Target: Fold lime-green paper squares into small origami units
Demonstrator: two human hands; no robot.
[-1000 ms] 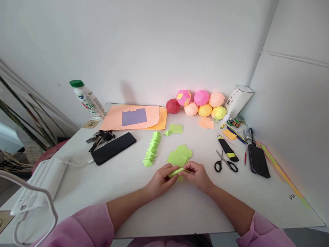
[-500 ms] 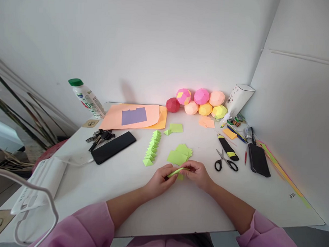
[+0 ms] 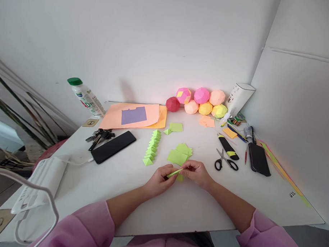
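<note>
Two hands meet at the near middle of the white surface (image 3: 129, 208), pinching one small green paper piece (image 3: 175, 172) between them: the left hand (image 3: 160, 181) grips its left end with curled fingers, and the right hand (image 3: 197, 173) nips its right end between thumb and fingertips. The piece is held just above the surface, seen almost edge-on, so its fold lines cannot be read. Just beyond the hands lies a loose pile of green squares (image 3: 179, 154), and to its left a row of folded green units (image 3: 152, 148) runs away from the person. A pair of scissors (image 3: 225, 162) and a black-and-yellow cutter (image 3: 227, 147) lie to the right, well apart from the hands; a dark phone (image 3: 113, 147) lies to the left. As I judge it, the main risk is a crooked crease: with so small a piece held in the air by its ends, a slip of either thumb could shift the edges out of line. A forearm swinging outward could also brush the row of units or scatter the pile, since both sit near the hands.
</note>
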